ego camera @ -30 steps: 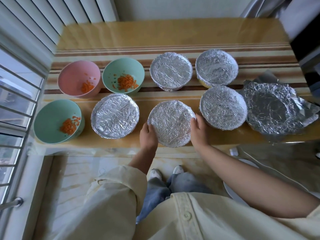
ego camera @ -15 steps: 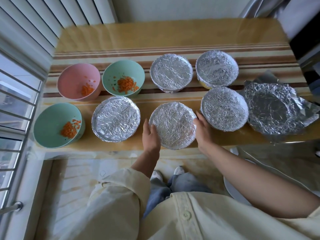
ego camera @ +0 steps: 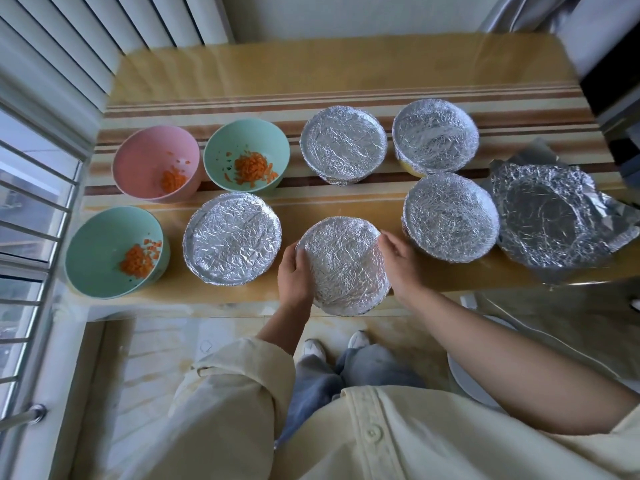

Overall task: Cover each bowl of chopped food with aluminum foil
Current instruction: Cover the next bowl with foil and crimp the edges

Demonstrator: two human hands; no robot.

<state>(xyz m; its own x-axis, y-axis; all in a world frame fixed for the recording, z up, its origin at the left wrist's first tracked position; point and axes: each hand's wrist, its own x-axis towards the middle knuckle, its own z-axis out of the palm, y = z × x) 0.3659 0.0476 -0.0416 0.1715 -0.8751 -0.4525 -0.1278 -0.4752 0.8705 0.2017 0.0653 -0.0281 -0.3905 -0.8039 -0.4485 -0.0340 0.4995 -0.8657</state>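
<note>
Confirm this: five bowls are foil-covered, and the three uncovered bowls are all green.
Wrong on colour: only two uncovered bowls are green, the front green bowl and back green bowl; the third is the pink bowl. The head view shows it; the rest stands.

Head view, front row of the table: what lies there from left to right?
Uncovered mint-green bowl of chopped carrot → first foil-covered bowl → second foil-covered bowl, held between left hand and right hand → third foil-covered bowl → loose crumpled foil sheet.
</note>
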